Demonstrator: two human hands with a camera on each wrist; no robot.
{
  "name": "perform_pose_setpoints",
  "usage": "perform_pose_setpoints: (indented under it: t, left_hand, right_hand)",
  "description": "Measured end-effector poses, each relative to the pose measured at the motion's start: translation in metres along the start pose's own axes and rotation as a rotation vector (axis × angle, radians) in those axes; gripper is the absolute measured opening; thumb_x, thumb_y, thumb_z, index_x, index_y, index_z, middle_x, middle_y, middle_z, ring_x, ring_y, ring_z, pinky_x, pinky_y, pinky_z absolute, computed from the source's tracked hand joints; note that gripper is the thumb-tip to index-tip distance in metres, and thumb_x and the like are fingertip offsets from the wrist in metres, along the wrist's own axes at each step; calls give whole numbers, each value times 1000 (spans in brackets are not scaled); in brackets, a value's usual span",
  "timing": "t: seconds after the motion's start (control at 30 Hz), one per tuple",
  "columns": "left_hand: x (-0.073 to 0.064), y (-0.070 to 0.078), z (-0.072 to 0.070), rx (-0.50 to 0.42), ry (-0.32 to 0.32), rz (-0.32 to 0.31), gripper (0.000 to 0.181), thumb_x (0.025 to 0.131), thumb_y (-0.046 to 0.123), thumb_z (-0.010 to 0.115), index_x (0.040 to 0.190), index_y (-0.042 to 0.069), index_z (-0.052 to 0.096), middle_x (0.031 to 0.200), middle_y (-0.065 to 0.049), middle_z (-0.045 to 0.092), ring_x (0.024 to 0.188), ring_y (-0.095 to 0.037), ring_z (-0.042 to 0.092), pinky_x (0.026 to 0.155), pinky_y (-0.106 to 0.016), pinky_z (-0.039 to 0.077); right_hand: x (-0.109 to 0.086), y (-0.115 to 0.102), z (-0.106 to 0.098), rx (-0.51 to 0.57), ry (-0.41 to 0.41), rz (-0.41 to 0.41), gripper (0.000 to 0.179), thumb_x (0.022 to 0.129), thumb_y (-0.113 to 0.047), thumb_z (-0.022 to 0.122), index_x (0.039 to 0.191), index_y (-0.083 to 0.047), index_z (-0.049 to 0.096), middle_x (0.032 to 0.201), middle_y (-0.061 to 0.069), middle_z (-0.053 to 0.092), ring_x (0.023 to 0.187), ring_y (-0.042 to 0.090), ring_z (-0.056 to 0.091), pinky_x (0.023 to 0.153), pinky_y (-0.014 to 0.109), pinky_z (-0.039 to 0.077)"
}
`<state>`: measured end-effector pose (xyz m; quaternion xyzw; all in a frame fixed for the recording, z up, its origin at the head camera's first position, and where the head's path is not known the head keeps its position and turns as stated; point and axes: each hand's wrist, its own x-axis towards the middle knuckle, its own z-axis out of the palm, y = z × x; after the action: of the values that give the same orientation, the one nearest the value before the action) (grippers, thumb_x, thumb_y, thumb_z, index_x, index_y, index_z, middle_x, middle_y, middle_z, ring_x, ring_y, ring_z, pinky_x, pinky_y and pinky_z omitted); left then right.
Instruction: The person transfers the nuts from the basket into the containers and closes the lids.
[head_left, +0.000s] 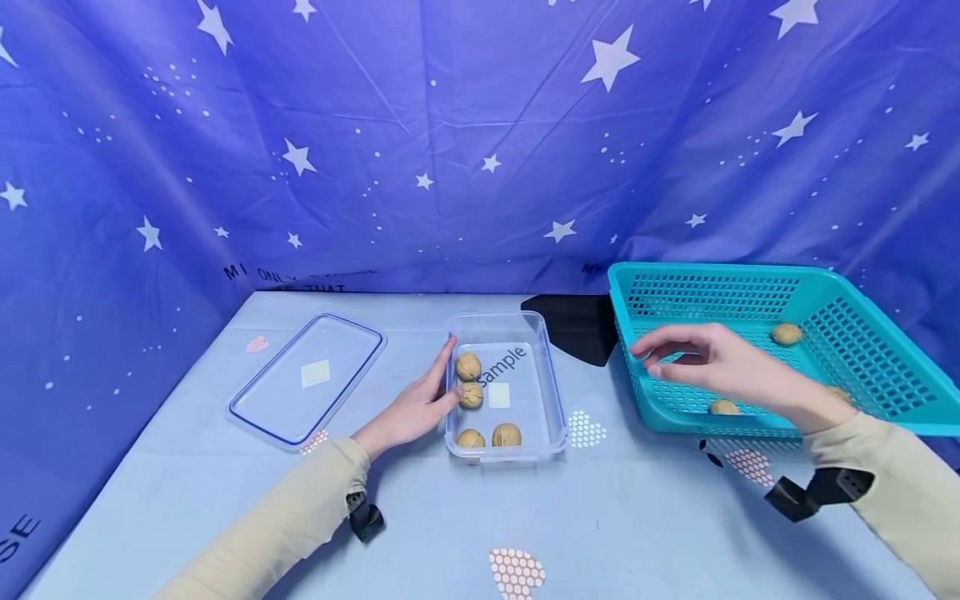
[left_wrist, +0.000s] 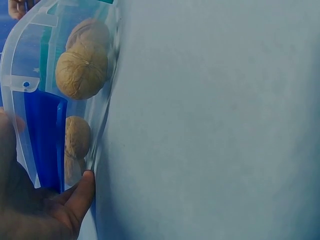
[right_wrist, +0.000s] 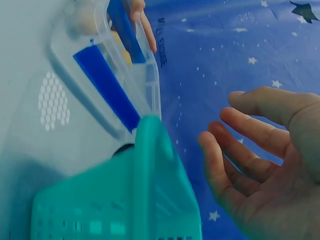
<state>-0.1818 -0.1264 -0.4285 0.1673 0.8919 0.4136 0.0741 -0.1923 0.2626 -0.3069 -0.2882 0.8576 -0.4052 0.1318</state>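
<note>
A clear plastic food container (head_left: pixel 525 400) without its lid stands mid-table, four-sided with a bluish rim. Inside lie several walnuts (head_left: pixel 468 367), mostly along its left side and near end. My left hand (head_left: pixel 408 412) rests against the container's left wall, index finger stretched along the rim and thumb lower down. The wrist view shows that thumb (left_wrist: pixel 82 197) at the base beside a blue latch (left_wrist: pixel 45 140). My right hand (head_left: pixel 712 367) hovers over the left part of a teal basket (head_left: pixel 720 275), fingers loosely bent, nothing between them. Walnuts (head_left: pixel 787 334) lie in the basket.
A clear lid (head_left: pixel 315 379) with a blue seal lies flat to the left of the container. Behind, between container and basket, is a black patch (head_left: pixel 573 321) on the light blue tablecloth (head_left: pixel 427 533). A blue starry curtain (head_left: pixel 450 225) hangs behind the table.
</note>
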Motion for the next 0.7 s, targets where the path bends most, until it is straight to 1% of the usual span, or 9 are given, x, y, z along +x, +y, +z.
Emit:
perform_pose_setpoints:
  t: [0.2,0.27,0.4,0.5,0.6,0.7]
  left_hand:
    - [0,0,0,-12,2,3,76,99,32,47,157,23,-2,158,-11,11,138,-39,27,111,-54,25]
    - [0,0,0,-10,0,-3,76,99,33,47,156,26,-4,158,-11,11,138,-39,27,111,-53,25]
    - [0,-2,0,-3,-5,-12,76,100,34,46,155,32,-6,158,-9,11,138,-37,27,111,-52,24]
    - [0,-3,1,0,-4,-7,76,100,33,46,155,31,-5,158,-9,12,138,-37,27,111,-52,24]
    - [0,-3,1,3,-9,-6,76,100,34,46,155,32,-6,159,-9,11,139,-37,27,111,-51,25]
    - [0,-2,0,2,-12,-3,75,100,34,45,155,31,-6,159,-8,11,139,-36,26,112,-50,24]
  right_hand:
    - [-5,8,-10,-44,28,17,28,96,-11,61,122,-3,62,112,12,65,97,17,63,76,28,56]
    - [-6,12,-14,-53,42,30,28,96,-12,61,123,-3,62,113,10,65,98,14,63,77,27,56]
    - [-8,21,-20,-72,61,61,28,96,-14,61,123,-5,62,114,3,65,98,11,61,77,26,55]
    - [-11,30,-23,-83,71,77,27,96,-12,61,122,-6,63,113,0,65,98,11,61,76,26,55]
    - [-14,39,-26,-90,76,95,28,96,-11,61,123,-5,62,112,-1,65,97,10,61,76,25,54]
    - [-17,47,-28,-73,75,104,28,96,-9,60,123,-2,61,110,-1,67,96,8,62,76,24,54]
